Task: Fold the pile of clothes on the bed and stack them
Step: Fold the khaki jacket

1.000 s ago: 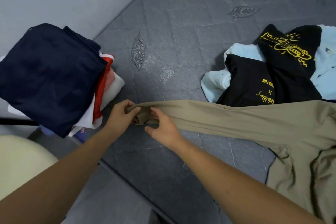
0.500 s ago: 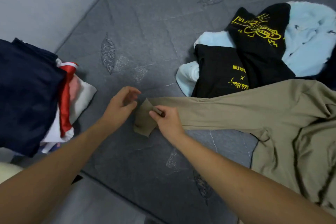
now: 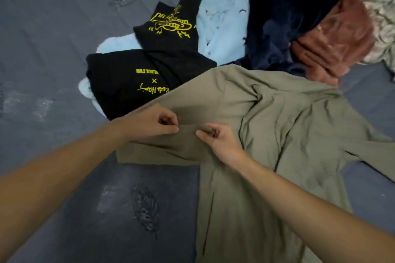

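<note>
1. Bed point(image 3: 53, 53): the grey quilted mattress fills the view from 9 o'clock across to the right edge. It carries every garment and serves as the folding ground.
2. Left hand point(image 3: 149, 123): just left of centre, its thumb and forefinger pinch the cuff end of the olive sleeve point(image 3: 158, 151).
3. Right hand point(image 3: 215, 136): just right of centre and near the left hand, its curled fingers grip the same cuff edge. Both hands thus hold the one piece of cloth.
4. Olive shirt point(image 3: 277, 134): it lies spread from centre toward 4 o'clock, with the sleeve doubled back over the chest.
5. Unfolded pile: the black printed tee point(image 3: 132, 74), the pale blue garment point(image 3: 222, 23), the dark navy garment point(image 3: 288, 13) and the rust-coloured garment point(image 3: 337, 36) lie from 11 to 2 o'clock, touching the shirt's upper edge.
6. Technique, as a judgement: lay the cuff flat along the shirt's body, keep the fold at the shoulder seam straight, and smooth the wrinkles at the chest before making the next fold.
7. Change: half a second ago the sleeve stretches out toward 9 o'clock and only the right hand holds the cuff. Now it is folded inward, and the finished stack at the left is out of view.
</note>
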The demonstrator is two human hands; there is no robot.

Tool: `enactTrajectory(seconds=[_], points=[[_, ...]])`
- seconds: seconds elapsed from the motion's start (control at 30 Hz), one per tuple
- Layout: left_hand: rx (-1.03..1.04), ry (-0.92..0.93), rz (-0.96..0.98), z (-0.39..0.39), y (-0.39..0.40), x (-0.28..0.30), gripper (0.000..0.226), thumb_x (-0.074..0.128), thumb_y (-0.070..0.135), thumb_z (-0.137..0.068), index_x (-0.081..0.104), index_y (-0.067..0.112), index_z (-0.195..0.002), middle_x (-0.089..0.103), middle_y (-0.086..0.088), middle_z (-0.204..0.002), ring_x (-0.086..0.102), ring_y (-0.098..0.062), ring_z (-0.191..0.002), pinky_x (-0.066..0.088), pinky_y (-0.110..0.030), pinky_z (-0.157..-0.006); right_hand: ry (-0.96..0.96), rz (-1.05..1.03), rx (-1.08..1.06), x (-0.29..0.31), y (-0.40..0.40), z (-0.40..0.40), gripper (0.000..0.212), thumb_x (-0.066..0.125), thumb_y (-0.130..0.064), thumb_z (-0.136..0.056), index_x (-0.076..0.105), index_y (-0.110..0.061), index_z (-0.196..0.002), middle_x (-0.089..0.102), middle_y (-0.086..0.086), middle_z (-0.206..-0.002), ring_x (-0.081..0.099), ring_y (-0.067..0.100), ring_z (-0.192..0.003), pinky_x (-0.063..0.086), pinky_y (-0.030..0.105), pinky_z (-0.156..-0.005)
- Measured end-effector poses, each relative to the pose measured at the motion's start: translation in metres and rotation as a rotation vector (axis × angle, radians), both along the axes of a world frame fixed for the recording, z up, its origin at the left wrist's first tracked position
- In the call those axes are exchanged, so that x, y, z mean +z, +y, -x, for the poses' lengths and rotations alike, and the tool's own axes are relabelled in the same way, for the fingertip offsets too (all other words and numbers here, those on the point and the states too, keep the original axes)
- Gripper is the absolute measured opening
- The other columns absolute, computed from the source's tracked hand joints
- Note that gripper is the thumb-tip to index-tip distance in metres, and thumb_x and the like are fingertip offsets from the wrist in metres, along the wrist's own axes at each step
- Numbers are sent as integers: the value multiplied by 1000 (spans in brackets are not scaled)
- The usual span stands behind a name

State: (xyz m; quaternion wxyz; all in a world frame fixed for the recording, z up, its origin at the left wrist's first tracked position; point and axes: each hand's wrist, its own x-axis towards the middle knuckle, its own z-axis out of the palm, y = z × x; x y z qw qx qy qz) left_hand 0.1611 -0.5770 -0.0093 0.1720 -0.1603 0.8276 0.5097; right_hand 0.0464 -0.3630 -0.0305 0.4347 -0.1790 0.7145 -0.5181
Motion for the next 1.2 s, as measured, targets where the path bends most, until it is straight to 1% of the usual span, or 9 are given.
enactTrajectory(seconds=[0.07, 0.13, 0.33, 0.47, 0.53, 0.63, 0.73, 0.87, 1.2], points=[[-40, -34, 12, 35, 31, -5, 14, 75, 19, -96, 76, 23, -82, 69, 15, -71, 60, 3, -67, 43, -12, -64, 54, 6, -66, -4, 37, 35, 11, 66, 0, -98, 73, 9, -98, 76, 23, -97, 66, 22, -86, 55, 41, -82], [-78, -68, 33, 71, 62, -10, 10, 75, 20, -95, 76, 17, -86, 67, 9, -72, 57, -2, -67, 43, -21, -64, 117, 15, -132, -9, 76, 73, 10, 68, -4, -98, 75, 2, -98, 77, 18, -100, 66, 21, -90, 55, 43, -87], [-130, -29, 64, 188, 172, -21, 18, 74, 26, -96, 74, 28, -78, 65, 18, -64, 58, 4, -60, 41, -15, -58, 257, -5, -278, -7, 205, 185, 21, 68, -2, -97, 70, -21, -87, 66, -22, -72, 58, -14, -71, 45, 14, -72], [-140, 84, 59, 288, 262, -21, 36, 74, 29, -96, 61, 7, -70, 46, 7, -59, 42, -4, -55, 33, -22, -55, 311, -46, -450, -5, 311, 257, 10, 66, -15, -101, 73, -11, -96, 74, -3, -90, 67, 0, -85, 52, 27, -77], [-148, 116, 23, 333, 307, -19, 36, 76, 25, -94, 62, 4, -69, 43, 3, -59, 38, -5, -57, 32, -24, -56, 351, -83, -515, -10, 361, 288, 19, 67, -17, -101, 70, -7, -85, 71, 3, -81, 63, 6, -75, 48, 33, -68], [-199, 112, -5, 393, 377, -20, 32, 78, 22, -93, 67, 0, -73, 46, 3, -56, 38, -7, -57, 31, -25, -55, 380, -168, -595, -19, 433, 326, 32, 68, -18, -100, 56, -10, -71, 49, -5, -64, 43, 1, -60, 33, 28, -60], [-262, 93, -1, 442, 443, -26, 29, 79, 20, -91, 70, -4, -77, 50, 4, -55, 39, -2, -53, 32, -21, -53, 382, -258, -653, -27, 506, 354, 32, 68, -22, -101, 54, -18, -72, 52, -7, -70, 47, 2, -67, 35, 22, -63], [-328, 80, -1, 487, 520, -40, 28, 78, 17, -93, 73, -9, -87, 69, -30, -77, 52, -20, -70, 40, -33, -67, 387, -327, -683, -40, 597, 377, 27, 66, -22, -102, 70, 1, -88, 72, 17, -87, 64, 21, -79, 48, 41, -72], [-395, 128, 83, 571, 684, -77, 27, 82, 26, -90, 75, 2, -80, 72, -27, -80, 55, -18, -66, 42, -32, -66, 584, -582, -728, -73, 761, 423, 41, 66, -29, -101, 47, -23, -65, 50, -7, -62, 44, 5, -58, 27, 32, -58]])
